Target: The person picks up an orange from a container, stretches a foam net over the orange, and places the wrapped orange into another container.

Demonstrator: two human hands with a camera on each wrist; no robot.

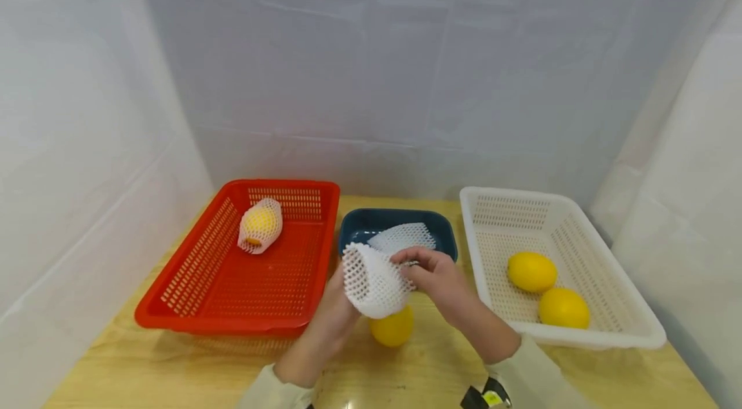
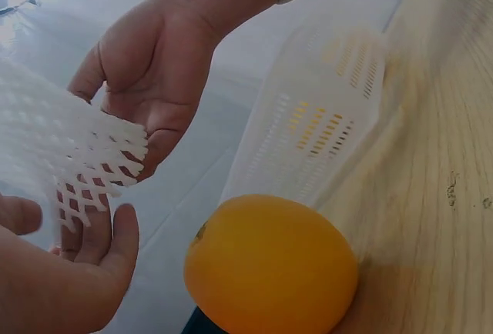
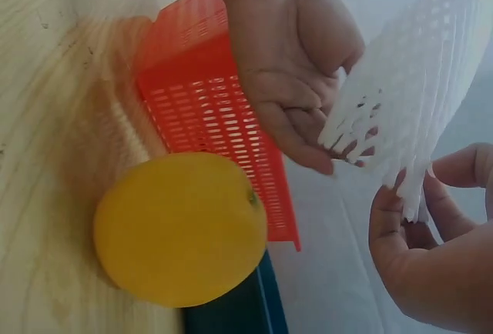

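Note:
A white foam net sleeve [image 1: 379, 286] is held up between both hands, its mesh mouth spread wide toward the left. My left hand [image 1: 333, 312] grips one side of it, fingers partly hidden behind the mesh in the head view. On the other side, my right hand [image 1: 437, 277] pinches the sleeve between thumb and fingers; the right wrist view shows the net [image 3: 416, 80] bunched there. Below the sleeve, a smooth yellow fruit [image 1: 392, 328] rests on the wooden table, partly covered by it. Neither hand touches that fruit.
At left stands a red basket [image 1: 261, 325] with one netted yellow fruit [image 1: 261, 223]. A dark blue tray [image 1: 365, 219] behind the hands contains more white foam netting [image 1: 406, 236]. The white basket [image 1: 614, 332] at right holds two bare yellow fruits [image 1: 532, 272].

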